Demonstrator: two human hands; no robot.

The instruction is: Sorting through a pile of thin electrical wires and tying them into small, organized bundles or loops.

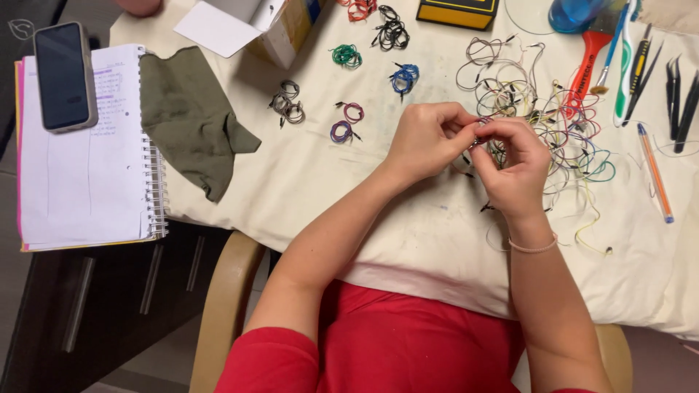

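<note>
Where both fingertips meet, small wire [475, 143] pinched between left hand [424, 138], right hand [515, 164]

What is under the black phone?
The black phone lies on a white spiral notebook with handwritten lines. The page part beneath the phone is covered, so it cannot be seen.

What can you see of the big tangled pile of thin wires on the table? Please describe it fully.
The tangled pile of wires lies loose on the cream cloth, beyond and to the right of both hands. The strands are thin and flexible: white, red, yellow, green and blue, many with small dark plug ends. They loop over each other, unsorted. The left hand and right hand pinch one strand at its near edge. An orange handle touches its far side.
</note>
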